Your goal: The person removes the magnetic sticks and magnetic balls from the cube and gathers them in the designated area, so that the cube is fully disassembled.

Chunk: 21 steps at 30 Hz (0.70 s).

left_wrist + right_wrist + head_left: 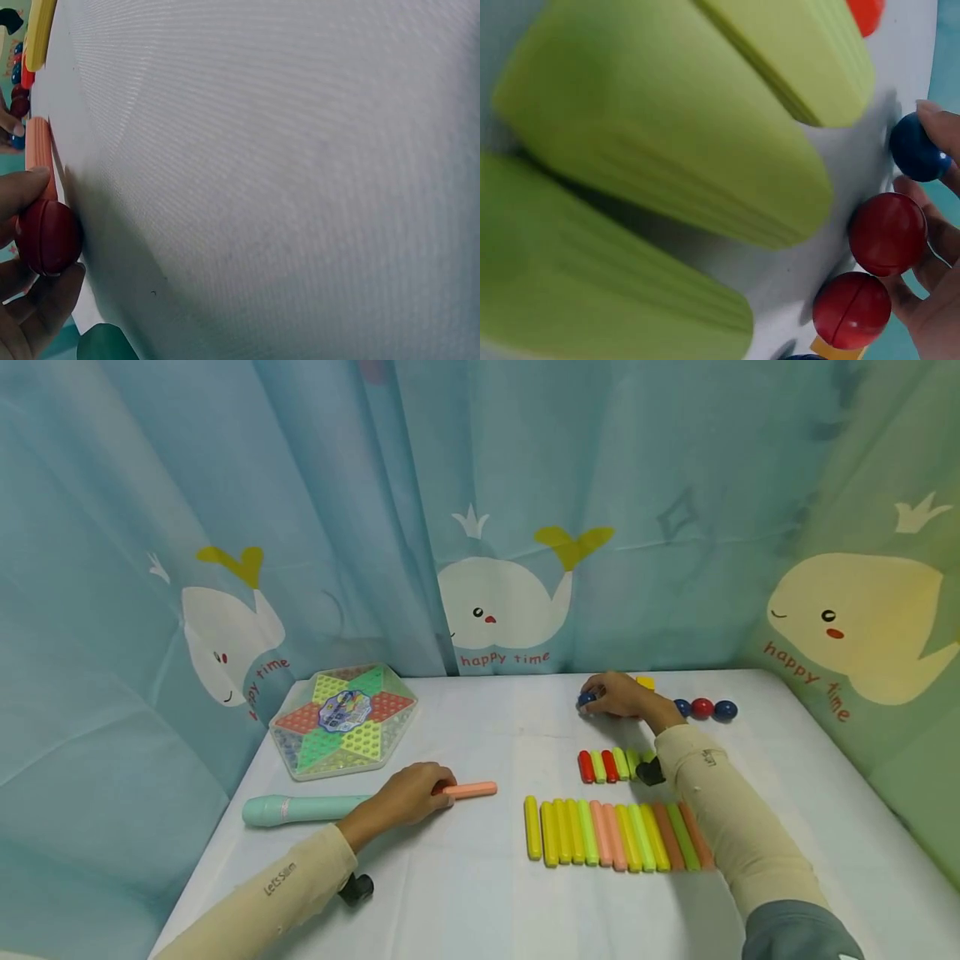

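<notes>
My left hand [412, 793] curls its fingers round a dark red ball [49, 236], which the hand hides in the head view. A salmon modelling clay stick [474, 790] points rightward from beside those fingertips; in the left wrist view one fingertip overlaps the stick's near end. At the back of the table my right hand [618, 695] pinches a dark blue ball [917, 148] between thumb and finger. Close by its other fingers, two red balls [887, 234] sit in the right wrist view.
Several long clay sticks [588, 835] form a row at front right, behind them a short row of red and green ones [609, 766]. More balls [702, 708] and a yellow block [645, 682] stand at back right. A hexagonal game board [343, 718] and teal tube [300, 810] lie left.
</notes>
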Available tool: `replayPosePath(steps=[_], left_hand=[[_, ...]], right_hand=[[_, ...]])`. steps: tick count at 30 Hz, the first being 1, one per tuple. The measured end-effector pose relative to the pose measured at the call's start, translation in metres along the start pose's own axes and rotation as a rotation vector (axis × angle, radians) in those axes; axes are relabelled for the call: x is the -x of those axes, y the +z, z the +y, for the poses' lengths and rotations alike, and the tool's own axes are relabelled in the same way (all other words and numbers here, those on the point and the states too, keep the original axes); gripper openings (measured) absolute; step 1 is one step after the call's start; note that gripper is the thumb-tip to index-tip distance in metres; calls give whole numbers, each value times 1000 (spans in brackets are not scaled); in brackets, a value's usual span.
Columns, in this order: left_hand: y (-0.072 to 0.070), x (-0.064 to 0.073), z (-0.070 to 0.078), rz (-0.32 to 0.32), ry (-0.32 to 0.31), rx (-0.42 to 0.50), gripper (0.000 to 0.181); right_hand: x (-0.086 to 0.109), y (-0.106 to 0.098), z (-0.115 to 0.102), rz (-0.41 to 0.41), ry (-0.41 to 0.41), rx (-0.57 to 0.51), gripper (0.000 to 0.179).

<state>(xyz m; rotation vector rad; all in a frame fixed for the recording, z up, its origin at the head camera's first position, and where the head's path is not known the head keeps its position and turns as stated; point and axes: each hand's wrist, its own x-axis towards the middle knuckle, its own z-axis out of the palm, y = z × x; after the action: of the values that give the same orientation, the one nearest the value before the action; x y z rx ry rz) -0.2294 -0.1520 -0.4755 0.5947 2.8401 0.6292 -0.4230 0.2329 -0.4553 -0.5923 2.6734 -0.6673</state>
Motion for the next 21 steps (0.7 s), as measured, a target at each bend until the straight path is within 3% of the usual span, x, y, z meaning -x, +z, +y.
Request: replayPosePath(steps=[21], left_hand=[[-1, -1, -2, -4, 6, 3, 16]], right_hand=[[-3, -7, 4, -39, 15, 46, 47]])
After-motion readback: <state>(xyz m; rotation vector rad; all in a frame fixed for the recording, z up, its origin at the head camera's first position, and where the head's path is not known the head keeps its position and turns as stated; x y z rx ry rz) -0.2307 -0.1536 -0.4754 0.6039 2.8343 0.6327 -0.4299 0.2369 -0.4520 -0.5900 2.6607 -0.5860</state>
